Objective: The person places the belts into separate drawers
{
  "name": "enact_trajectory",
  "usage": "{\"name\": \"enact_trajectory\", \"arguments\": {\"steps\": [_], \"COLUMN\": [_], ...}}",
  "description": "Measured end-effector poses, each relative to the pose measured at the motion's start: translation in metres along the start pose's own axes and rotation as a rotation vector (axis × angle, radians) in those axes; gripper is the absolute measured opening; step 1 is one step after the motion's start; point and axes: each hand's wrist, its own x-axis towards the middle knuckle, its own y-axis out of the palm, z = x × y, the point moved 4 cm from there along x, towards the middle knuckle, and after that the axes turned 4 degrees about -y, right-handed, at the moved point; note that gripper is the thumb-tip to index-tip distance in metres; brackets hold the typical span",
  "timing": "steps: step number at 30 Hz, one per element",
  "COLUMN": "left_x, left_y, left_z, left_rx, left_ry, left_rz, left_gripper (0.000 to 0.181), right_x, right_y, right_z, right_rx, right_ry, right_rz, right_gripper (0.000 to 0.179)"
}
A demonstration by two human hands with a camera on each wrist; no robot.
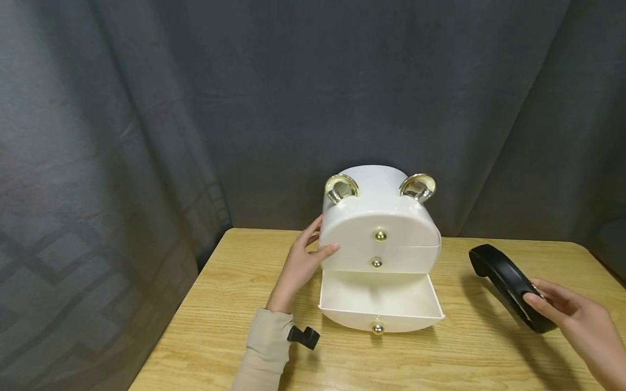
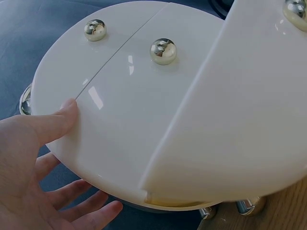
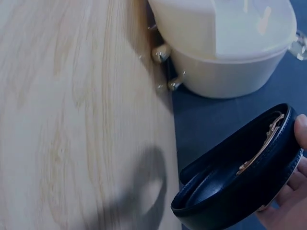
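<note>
A white rounded storage box (image 1: 374,190) with gold ears and gold knobs stands on the table, its bottom drawer (image 1: 379,293) pulled out with a bare inside. My left hand (image 1: 300,266) rests against the box's left side. Its thumb touches the front by the seam between the upper drawers, while the other fingers spread loosely along the side, as the left wrist view shows. Off to the right, my right hand (image 1: 577,315) pinches a coiled black belt (image 1: 504,271) and holds it over the table. A gold buckle (image 3: 264,148) shows inside the coil in the right wrist view.
The wooden table (image 1: 220,320) runs beneath everything, and its far edge lies behind the box. Dark grey curtains (image 1: 274,108) hang at the back and left. A black strap piece (image 1: 304,337) juts from the left sleeve.
</note>
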Motion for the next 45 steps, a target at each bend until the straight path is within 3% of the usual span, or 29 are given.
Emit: {"name": "enact_trajectory", "arguments": {"steps": [10,20,28,34,45], "left_x": [-0.002,-0.003,-0.001,-0.001,0.000], "left_y": [0.000,0.000,0.000,-0.001,-0.002], "left_z": [-0.006,-0.009,-0.005,-0.005,-0.002], "left_rx": [0.025,0.028,0.017,0.015,0.010], "left_ry": [0.001,0.003,0.004,0.004,0.006], "left_rz": [-0.004,-0.005,0.001,-0.001,-0.002], "left_gripper": [0.070,0.069,0.070,0.070,0.070], "right_x": [-0.019,-0.033,-0.050,-0.060,-0.069], "right_y": [0.000,0.001,0.005,0.007,0.015], "right_z": [0.018,0.036,0.045,0.054,0.066], "right_rx": [0.030,-0.010,0.074,0.131,0.140], "right_ry": [0.001,-0.106,-0.256,-0.344,-0.396], "right_rz": [-0.079,-0.079,-0.103,-0.099,-0.083], "right_gripper": [0.072,0.066,0.036,0.058,0.046]}}
